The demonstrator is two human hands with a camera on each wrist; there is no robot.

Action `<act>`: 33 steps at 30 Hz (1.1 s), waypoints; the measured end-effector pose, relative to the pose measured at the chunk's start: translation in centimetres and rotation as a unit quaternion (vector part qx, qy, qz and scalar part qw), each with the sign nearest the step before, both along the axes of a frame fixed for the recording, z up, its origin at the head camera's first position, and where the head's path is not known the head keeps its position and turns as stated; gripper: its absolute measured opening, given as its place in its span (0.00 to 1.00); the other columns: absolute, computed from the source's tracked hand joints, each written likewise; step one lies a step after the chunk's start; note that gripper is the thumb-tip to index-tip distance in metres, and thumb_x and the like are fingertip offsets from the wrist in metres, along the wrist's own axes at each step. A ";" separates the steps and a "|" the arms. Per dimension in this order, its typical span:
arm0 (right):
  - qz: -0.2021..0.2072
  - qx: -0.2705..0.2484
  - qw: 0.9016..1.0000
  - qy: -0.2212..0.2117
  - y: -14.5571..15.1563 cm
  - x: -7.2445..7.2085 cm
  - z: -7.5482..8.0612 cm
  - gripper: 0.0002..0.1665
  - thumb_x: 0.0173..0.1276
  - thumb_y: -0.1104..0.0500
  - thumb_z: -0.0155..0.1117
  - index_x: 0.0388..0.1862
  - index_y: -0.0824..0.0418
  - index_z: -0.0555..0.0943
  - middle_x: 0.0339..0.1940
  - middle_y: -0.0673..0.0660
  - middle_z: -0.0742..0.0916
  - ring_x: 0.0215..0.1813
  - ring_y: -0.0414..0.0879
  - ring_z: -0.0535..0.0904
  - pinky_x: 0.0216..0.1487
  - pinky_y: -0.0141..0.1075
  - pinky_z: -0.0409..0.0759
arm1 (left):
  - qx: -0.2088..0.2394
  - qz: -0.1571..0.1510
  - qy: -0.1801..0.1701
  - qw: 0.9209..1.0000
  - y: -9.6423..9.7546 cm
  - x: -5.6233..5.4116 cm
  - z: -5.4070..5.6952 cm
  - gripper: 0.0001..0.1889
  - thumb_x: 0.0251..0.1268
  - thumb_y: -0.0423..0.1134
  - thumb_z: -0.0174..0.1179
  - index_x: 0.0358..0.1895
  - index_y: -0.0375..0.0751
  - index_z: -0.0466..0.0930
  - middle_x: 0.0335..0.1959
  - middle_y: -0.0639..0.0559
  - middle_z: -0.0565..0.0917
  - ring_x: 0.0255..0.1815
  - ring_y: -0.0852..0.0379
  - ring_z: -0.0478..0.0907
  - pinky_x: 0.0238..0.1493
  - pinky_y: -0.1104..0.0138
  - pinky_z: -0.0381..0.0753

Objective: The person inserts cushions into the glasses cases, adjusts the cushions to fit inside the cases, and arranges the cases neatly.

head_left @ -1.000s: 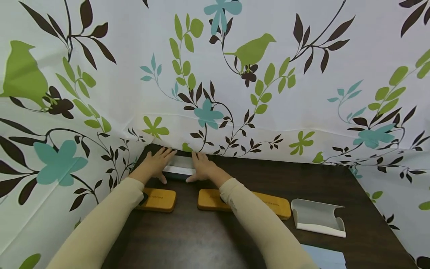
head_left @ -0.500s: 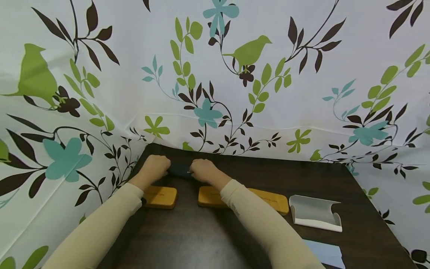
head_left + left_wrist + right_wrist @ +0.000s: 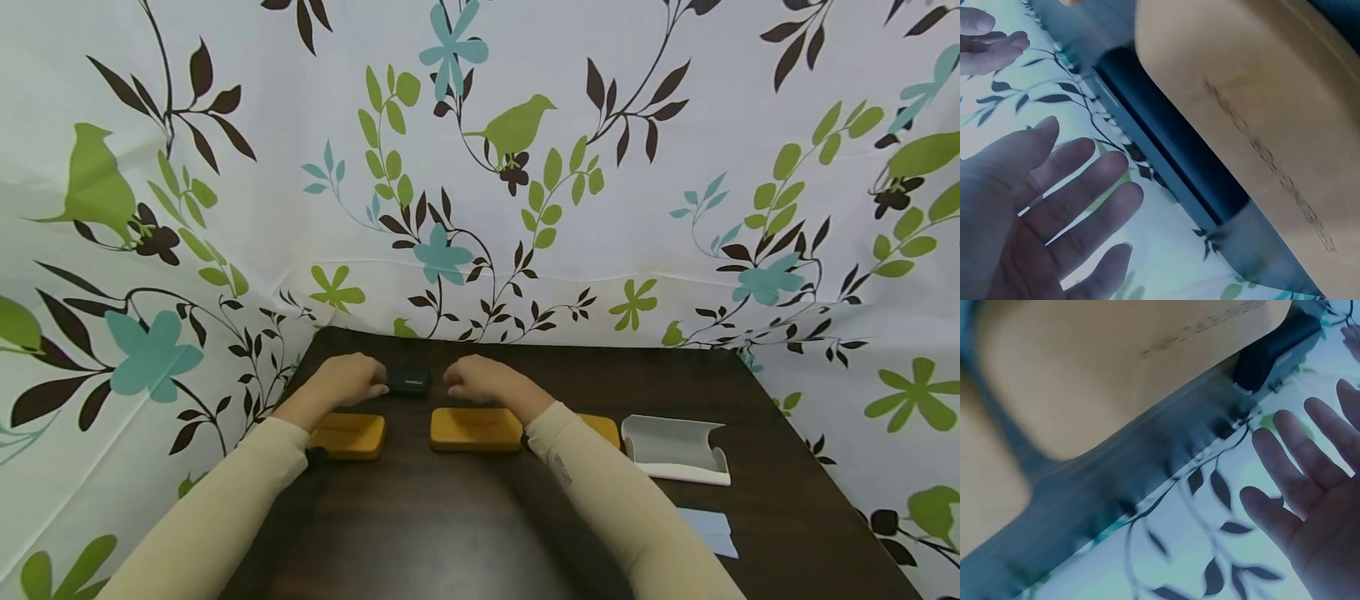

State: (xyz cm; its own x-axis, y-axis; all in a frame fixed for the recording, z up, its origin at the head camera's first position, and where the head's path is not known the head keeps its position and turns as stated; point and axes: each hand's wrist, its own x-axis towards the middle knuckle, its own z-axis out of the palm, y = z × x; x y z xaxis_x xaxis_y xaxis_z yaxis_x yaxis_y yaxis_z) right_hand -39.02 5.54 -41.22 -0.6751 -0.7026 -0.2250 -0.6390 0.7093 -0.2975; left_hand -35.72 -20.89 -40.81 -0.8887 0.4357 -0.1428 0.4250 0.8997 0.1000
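Note:
A dark blue hinged case (image 3: 408, 382), shaped like a glasses case, lies closed near the table's back left corner. My left hand (image 3: 348, 379) hovers at its left end, overlapping it in the head view; in the left wrist view its fingers are spread and relaxed, with nothing in them. To the right of the case, and apart from it, my right hand (image 3: 480, 379) is held over the table. Relaxed, separated fingers of that hand (image 3: 1316, 469) show in the right wrist view, holding nothing. A yellow case (image 3: 1241, 125) with printed lettering fills much of the left wrist view.
Nearer me stand yellow cases in a row: one at left (image 3: 347, 436), one in the middle (image 3: 476, 430), and one (image 3: 600, 429) partly behind my right sleeve. Right of them sits an open white curved holder (image 3: 678, 446). A light blue cloth (image 3: 708, 531) lies in front; patterned curtains border the table.
The dark case stood open with its pale inside showing; both hands folded it closed. My hands have since let go, the right one moving off to the right.

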 end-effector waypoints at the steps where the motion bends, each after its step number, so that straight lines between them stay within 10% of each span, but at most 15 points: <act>1: -0.005 -0.008 1.000 -0.002 0.7 0.2 0.1 0.21 0.79 0.55 0.59 0.65 0.61 0.80 0.61 0.56 0.84 0.62 0.49 0.80 0.61 0.41 0.79 | 0.006 -0.002 -0.001 1.000 0.3 0.2 0.1 0.08 0.72 0.46 0.64 0.43 0.48 0.88 0.35 0.57 0.86 0.32 0.59 0.81 0.36 0.56 0.83; 11: -0.080 -0.032 0.996 -0.027 8.2 2.9 0.7 0.24 0.80 0.56 0.58 0.70 0.62 0.75 0.66 0.58 0.82 0.66 0.52 0.77 0.65 0.45 0.75 | 0.071 -0.036 -0.045 0.996 4.3 1.2 0.3 0.27 0.75 0.51 0.60 0.68 0.39 0.75 0.64 0.41 0.79 0.64 0.40 0.77 0.63 0.44 0.74; 20: -0.123 -0.057 0.990 -0.045 14.3 5.2 1.5 0.24 0.80 0.56 0.57 0.69 0.64 0.75 0.66 0.62 0.80 0.67 0.55 0.76 0.67 0.49 0.74 | 0.143 -0.065 -0.123 0.980 8.4 2.2 0.9 0.25 0.77 0.52 0.57 0.68 0.40 0.75 0.60 0.44 0.82 0.58 0.47 0.80 0.59 0.49 0.79; 33: -0.138 -0.071 0.987 -0.047 19.5 6.6 1.2 0.23 0.80 0.57 0.57 0.68 0.65 0.76 0.65 0.64 0.81 0.65 0.56 0.78 0.64 0.49 0.76 | 0.130 -0.094 -0.128 0.979 13.1 2.4 0.8 0.21 0.78 0.49 0.57 0.65 0.41 0.78 0.62 0.45 0.81 0.62 0.45 0.78 0.62 0.48 0.76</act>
